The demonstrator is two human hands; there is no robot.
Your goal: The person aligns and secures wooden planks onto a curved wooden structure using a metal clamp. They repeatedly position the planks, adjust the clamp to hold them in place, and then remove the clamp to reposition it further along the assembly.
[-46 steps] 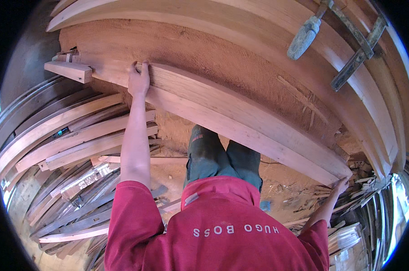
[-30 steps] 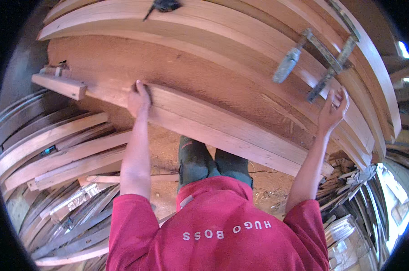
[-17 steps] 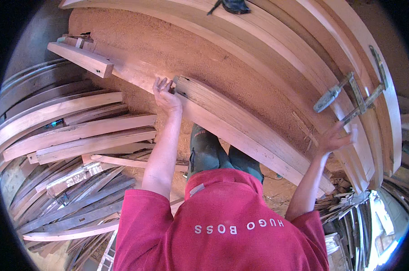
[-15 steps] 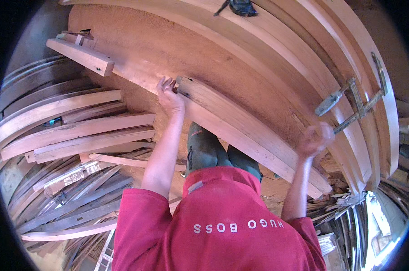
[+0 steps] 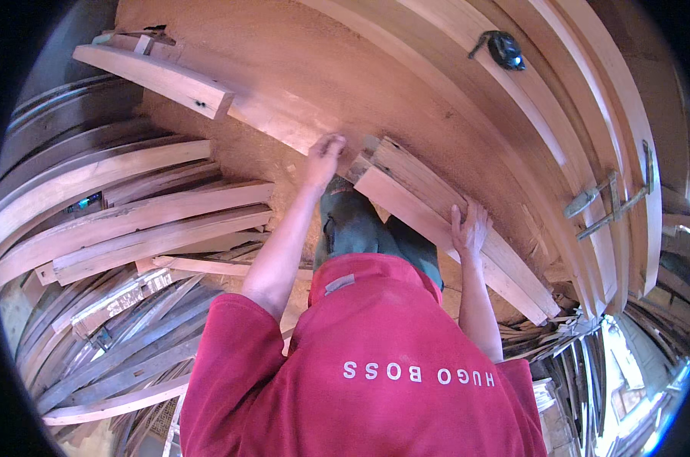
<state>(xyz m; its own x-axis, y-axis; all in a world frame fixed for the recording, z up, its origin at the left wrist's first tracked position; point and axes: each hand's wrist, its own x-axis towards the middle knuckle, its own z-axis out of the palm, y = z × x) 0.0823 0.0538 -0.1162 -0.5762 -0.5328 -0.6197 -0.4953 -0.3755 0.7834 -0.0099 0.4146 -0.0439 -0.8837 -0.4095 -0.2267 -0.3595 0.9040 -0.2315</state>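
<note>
Two squared timbers (image 5: 417, 194) were seen along the sawdusty surface's (image 5: 268, 61) near edge, right hand (image 5: 473, 228) spread on them, left hand (image 5: 326, 158) curled near one end, any grip untellable; they were judged stiff, heavy, best held at both ends

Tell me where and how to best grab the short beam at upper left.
Probably take the beam by its right end, bringing the left grip in from the right and closing across the two long sides. That end is square, free and nearest the left grip, while small scraps sit behind the beam's left end.
</note>
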